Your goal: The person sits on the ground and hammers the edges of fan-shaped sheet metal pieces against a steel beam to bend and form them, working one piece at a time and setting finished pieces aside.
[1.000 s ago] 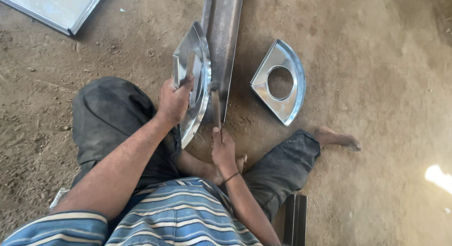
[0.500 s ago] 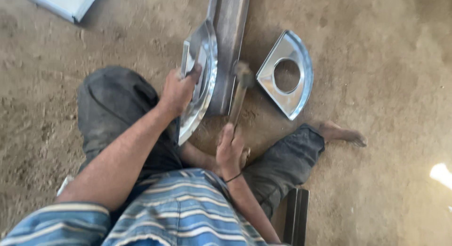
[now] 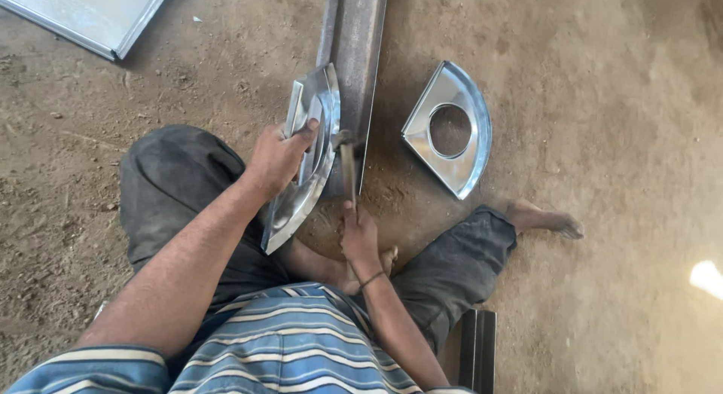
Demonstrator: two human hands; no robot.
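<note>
My left hand [image 3: 276,157] grips a shiny curved sheet-metal piece [image 3: 307,168] on edge, leaning it against a long steel rail [image 3: 360,55] that lies on the dirt floor. My right hand [image 3: 359,237] holds a hammer [image 3: 348,164] by its wooden handle. The hammer's head rests at the rim of the metal piece, right beside the rail. I sit on the ground with my legs folded around the work.
A second fan-shaped metal piece [image 3: 450,129] with a round hole lies on the dirt to the right of the rail. A flat metal sheet [image 3: 90,13] lies at the top left. A dark steel bar [image 3: 477,350] is by my right knee. My bare foot [image 3: 544,218] points right.
The hammer was raised half a second ago and has come down onto the rim of the metal piece. My left hand keeps its grip on the piece.
</note>
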